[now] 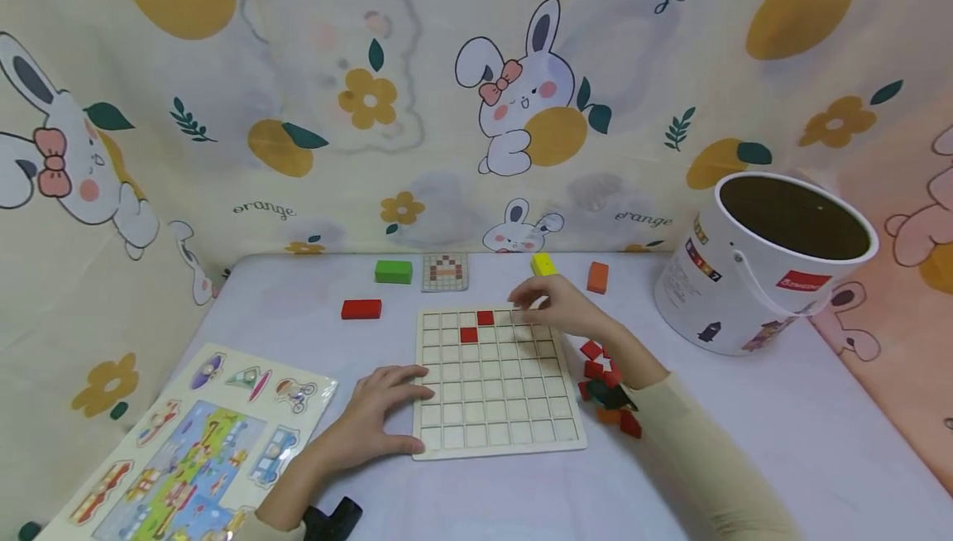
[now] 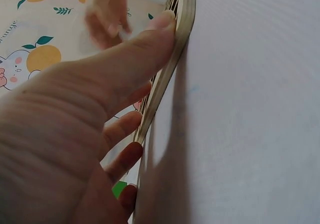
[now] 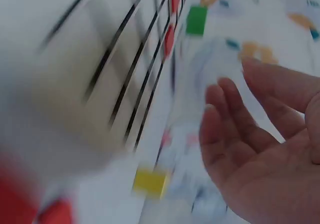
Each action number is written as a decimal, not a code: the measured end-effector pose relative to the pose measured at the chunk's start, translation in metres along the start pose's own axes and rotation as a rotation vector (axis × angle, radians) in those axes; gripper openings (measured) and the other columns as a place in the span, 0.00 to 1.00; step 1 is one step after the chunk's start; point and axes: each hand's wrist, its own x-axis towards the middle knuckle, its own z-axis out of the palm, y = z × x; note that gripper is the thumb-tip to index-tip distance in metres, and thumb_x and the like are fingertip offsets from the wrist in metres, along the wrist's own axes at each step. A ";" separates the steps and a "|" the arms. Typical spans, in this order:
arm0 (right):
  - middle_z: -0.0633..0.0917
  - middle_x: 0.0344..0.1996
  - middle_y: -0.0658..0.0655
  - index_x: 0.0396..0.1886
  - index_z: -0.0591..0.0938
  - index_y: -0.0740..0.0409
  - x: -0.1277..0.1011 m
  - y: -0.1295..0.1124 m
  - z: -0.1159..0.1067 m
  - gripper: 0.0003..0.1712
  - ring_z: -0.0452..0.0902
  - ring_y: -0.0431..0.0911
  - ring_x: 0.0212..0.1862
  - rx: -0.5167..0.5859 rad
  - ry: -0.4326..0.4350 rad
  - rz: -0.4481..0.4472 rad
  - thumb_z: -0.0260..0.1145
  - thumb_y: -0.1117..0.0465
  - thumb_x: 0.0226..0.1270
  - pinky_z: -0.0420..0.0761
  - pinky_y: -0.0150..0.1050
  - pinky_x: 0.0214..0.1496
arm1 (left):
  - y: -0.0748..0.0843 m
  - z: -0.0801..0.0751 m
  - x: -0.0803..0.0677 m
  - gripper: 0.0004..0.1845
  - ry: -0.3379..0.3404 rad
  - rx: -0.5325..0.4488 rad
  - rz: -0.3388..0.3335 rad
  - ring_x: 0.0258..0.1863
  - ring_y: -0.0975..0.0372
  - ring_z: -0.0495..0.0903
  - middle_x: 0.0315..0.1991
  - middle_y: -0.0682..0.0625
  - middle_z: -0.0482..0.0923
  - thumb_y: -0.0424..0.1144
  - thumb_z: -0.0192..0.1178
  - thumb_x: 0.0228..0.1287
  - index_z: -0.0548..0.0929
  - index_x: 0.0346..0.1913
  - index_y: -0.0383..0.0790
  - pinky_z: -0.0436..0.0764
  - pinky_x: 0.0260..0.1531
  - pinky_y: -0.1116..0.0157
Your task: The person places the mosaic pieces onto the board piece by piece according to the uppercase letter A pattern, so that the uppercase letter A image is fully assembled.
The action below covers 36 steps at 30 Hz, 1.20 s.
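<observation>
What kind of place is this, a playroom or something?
Probably a home play corner or a small set for children's games: a cartoon rabbit-and-orange cloth hangs behind the table, which holds a wooden grid board, a picture puzzle and a toy bucket.

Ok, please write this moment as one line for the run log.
left hand: rests on grid board left edge | right hand: open, over board's far right corner | red tiles: two placed

The right hand is open, palm visible, fingers relaxed, holding nothing. The picture is blurred. Left of it lies the grid board with red squares. A green block and a yellow block lie nearby.
</observation>
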 end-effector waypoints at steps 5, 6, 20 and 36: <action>0.84 0.49 0.63 0.55 0.81 0.66 -0.060 0.032 -0.036 0.18 0.77 0.55 0.51 -0.012 -0.018 0.179 0.68 0.68 0.65 0.80 0.46 0.54 | -0.001 0.001 0.000 0.34 0.000 -0.002 0.012 0.70 0.51 0.61 0.70 0.53 0.68 0.59 0.76 0.46 0.82 0.58 0.52 0.58 0.64 0.42; 0.84 0.49 0.62 0.55 0.81 0.66 -0.071 0.039 -0.041 0.19 0.77 0.55 0.51 -0.005 -0.022 0.200 0.68 0.68 0.65 0.81 0.43 0.53 | 0.000 0.001 0.001 0.34 0.000 -0.003 0.013 0.70 0.51 0.61 0.70 0.53 0.68 0.59 0.76 0.46 0.82 0.58 0.52 0.58 0.63 0.42; 0.84 0.41 0.54 0.49 0.84 0.59 -0.132 0.054 -0.028 0.15 0.74 0.51 0.45 -0.077 0.032 0.120 0.71 0.68 0.61 0.78 0.36 0.46 | 0.001 -0.001 -0.001 0.33 0.002 -0.013 -0.035 0.71 0.52 0.60 0.71 0.54 0.67 0.61 0.75 0.46 0.83 0.58 0.55 0.57 0.64 0.41; 0.78 0.32 0.55 0.47 0.84 0.62 -0.128 0.050 -0.026 0.13 0.73 0.50 0.39 -0.003 0.020 0.172 0.68 0.72 0.62 0.78 0.31 0.36 | 0.001 0.002 0.000 0.34 -0.007 -0.020 -0.024 0.71 0.51 0.60 0.71 0.53 0.67 0.59 0.76 0.46 0.83 0.58 0.54 0.56 0.65 0.41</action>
